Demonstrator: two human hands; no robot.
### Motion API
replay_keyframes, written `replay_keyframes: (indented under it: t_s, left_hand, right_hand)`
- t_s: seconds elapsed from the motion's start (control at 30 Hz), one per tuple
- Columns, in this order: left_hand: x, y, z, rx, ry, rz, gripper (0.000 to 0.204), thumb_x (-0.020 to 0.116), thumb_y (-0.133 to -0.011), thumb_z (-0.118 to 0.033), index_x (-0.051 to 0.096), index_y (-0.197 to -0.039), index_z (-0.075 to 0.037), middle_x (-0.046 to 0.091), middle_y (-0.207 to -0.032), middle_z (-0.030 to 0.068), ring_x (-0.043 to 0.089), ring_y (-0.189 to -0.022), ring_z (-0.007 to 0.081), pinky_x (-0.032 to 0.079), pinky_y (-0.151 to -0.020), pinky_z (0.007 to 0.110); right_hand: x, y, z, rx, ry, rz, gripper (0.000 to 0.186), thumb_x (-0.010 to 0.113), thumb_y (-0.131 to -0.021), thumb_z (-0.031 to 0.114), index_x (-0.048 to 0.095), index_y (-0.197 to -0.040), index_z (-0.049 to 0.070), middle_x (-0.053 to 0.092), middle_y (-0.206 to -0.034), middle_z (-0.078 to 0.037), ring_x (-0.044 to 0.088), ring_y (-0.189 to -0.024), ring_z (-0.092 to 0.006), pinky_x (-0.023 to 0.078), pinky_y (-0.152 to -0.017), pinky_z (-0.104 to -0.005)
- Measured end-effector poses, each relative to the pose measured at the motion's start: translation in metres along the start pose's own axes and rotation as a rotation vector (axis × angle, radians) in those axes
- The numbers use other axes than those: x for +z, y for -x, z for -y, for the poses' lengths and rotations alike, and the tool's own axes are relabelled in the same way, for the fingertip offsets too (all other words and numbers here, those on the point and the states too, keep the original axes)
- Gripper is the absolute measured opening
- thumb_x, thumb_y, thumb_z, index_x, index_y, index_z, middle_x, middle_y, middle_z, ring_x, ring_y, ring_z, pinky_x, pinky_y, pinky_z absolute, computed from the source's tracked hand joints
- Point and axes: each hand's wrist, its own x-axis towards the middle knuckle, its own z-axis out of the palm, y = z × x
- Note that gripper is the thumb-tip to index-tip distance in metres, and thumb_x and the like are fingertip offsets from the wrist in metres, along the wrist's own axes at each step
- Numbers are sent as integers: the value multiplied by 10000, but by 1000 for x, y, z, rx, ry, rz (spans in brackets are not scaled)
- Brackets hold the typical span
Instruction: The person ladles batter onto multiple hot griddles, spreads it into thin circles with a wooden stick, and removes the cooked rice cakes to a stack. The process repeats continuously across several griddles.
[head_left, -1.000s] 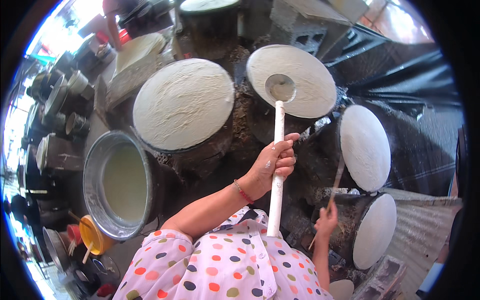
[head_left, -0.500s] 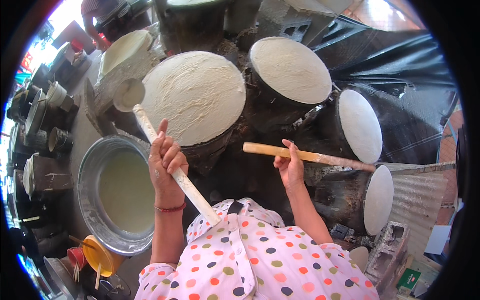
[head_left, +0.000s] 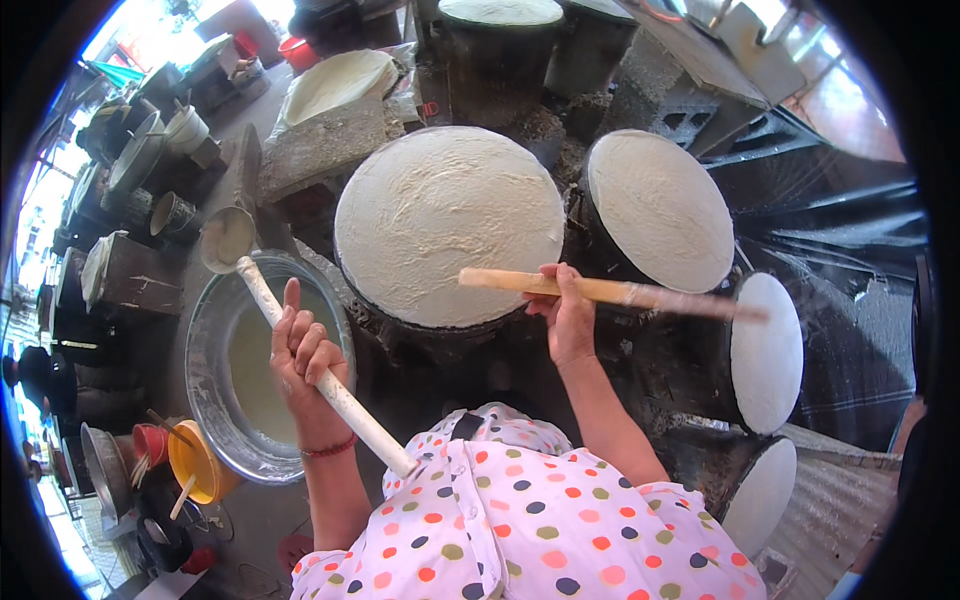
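My left hand (head_left: 310,365) is closed round the long white handle of a ladle (head_left: 345,400), index finger pointing up along it. The ladle's bowl hangs just beyond the rim of a wide metal basin (head_left: 208,400) of pale, milky liquid. My right hand (head_left: 562,325) grips a flat wooden stick (head_left: 610,290) held level. Its left end crosses the near part of a large round surface coated in pale batter (head_left: 450,225); the blurred right end overlaps a smaller white round top (head_left: 766,350). I cannot tell whether the stick touches either surface.
Another batter-coated round (head_left: 660,210) stands at far right, with a further white top (head_left: 762,495) at near right. A pale sheet (head_left: 335,85) lies on a block at far left. A yellow bucket (head_left: 205,465) and several pots line the left. Black plastic sheeting (head_left: 830,220) hangs right.
The view has shifted, so the rounds and basin appear farther right. My right hand, still gripping the stick, has come up closer to the large round. The ladle remains in my left hand.
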Motion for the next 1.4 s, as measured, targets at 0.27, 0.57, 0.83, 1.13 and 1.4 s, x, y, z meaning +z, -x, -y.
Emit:
replay_keyframes:
  t_s: [0.27, 0.57, 0.83, 1.13, 1.4]
  left_hand:
    - [-1, 7, 1, 177, -11, -64, 384, 371, -992, -72, 342, -1353, 53, 322, -679, -17, 286, -441, 32, 334, -308, 172]
    - [-11, 43, -6, 465, -40, -240, 383, 364, -1006, -103, 349, -1364, 33, 312, -675, -23, 279, -430, 29, 322, -295, 170]
    - [-18, 62, -9, 600, 5, -330, 379, 372, -1001, -113, 372, -1359, 13, 285, -631, -35, 247, -412, 19, 295, -269, 155]
    - [-13, 35, 2, 542, -9, -333, 369, 371, -998, -102, 381, -1349, 12, 277, -640, -36, 239, -418, 18, 287, -264, 156]
    - [-15, 14, 9, 461, -34, -243, 375, 357, -1009, -109, 358, -1352, 45, 290, -661, -25, 254, -440, 31, 296, -286, 170]
  right_hand:
    - [71, -153, 36, -584, 1218, 280, 203, 544, -910, 213, 662, -830, 68, 631, -725, -101, 638, -723, -273, 481, -665, -380]
    - [177, -311, -7, -633, 1635, 438, 250, 494, -897, 173, 694, -1044, 202, 626, -1085, -133, 614, -1029, -319, 494, -882, -421]
    - [211, -329, -9, -641, 1710, 711, 132, 598, -826, 196, 699, -864, 120, 676, -942, -124, 635, -930, -320, 506, -802, -423]
    - [198, -321, 29, -692, 1403, 867, 163, 637, -824, 193, 642, -906, 52, 669, -915, -166, 643, -871, -336, 503, -757, -410]
    - [197, -314, 43, -496, 1520, 864, 195, 649, -796, 212, 705, -943, 98, 675, -811, -150, 661, -789, -292, 515, -736, -370]
